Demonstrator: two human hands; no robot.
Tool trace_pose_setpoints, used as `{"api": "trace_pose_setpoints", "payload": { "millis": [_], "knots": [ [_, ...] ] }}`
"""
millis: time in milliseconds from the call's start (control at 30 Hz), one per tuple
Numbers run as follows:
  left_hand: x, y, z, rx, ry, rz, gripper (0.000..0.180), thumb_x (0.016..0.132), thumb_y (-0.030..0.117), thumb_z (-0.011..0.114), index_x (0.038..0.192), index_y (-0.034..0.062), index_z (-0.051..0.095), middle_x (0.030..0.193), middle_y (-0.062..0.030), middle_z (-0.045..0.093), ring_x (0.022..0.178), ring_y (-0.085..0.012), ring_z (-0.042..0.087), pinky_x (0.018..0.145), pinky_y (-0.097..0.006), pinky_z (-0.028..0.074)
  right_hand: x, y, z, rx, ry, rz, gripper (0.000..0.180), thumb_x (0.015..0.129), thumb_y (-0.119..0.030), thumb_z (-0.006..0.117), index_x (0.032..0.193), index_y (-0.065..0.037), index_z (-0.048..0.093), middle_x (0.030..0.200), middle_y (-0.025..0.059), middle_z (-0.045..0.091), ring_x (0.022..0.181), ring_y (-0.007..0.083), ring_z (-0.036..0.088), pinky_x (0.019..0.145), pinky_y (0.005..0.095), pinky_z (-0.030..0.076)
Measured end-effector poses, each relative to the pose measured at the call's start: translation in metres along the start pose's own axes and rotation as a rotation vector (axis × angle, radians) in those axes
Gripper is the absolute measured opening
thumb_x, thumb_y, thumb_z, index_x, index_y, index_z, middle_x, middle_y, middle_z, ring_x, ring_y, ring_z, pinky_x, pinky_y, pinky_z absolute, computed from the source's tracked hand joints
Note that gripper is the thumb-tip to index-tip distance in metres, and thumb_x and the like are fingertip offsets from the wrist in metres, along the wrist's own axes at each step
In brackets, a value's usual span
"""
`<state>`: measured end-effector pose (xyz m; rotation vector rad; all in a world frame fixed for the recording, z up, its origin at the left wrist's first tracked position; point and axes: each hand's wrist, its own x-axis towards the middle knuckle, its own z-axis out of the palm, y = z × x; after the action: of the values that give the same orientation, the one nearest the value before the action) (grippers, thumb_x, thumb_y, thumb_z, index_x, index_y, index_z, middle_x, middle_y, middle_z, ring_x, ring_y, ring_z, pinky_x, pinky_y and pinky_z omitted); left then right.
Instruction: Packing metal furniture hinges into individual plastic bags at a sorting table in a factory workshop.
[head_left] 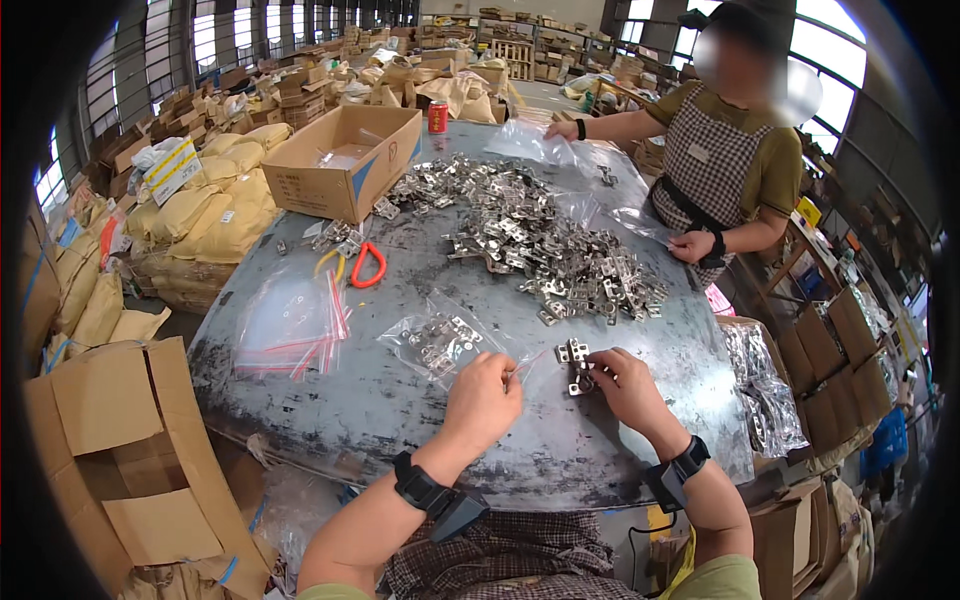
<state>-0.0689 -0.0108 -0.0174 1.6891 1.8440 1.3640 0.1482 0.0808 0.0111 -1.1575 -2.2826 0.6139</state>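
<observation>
My left hand (484,398) is closed, its fingertips pinching the red-striped edge of a clear zip bag. Several shiny metal hinges (440,342) lie inside that bag, which rests flat on the table. To the right, my right hand (630,388) has its thumb and fingers closed on a metal cabinet hinge (573,360) at the table surface. Past both hands spreads a large heap of similar hinges (540,235). A stack of flat zip bags (290,325) with red edges lies left of the filled one.
Orange-handled scissors (368,266) lie near an open cardboard box (345,165) on the worn metal table (400,420). A red can (437,117) stands behind. Across the right corner, a co-worker (725,150) handles clear bags. Cartons (140,460) flank the table.
</observation>
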Motion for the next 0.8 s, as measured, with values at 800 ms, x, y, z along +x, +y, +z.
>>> {"api": "trace_pose_setpoints", "payload": {
  "millis": [800],
  "knots": [
    [-0.004,0.004,0.006,-0.097,0.058,0.153,0.012,0.084,0.003,0.060,0.094,-0.0038,0.061,0.088,-0.0182,0.059,0.077,-0.0366,0.061,0.066,-0.043,0.049,0.025,-0.038,0.049,0.123,-0.104,-0.210,0.024,0.084,-0.021,0.067,0.092,0.002,0.065,0.084,0.0187,0.063,0.071,0.0342,0.062,0.064,0.0385,0.049]
  ]
}}
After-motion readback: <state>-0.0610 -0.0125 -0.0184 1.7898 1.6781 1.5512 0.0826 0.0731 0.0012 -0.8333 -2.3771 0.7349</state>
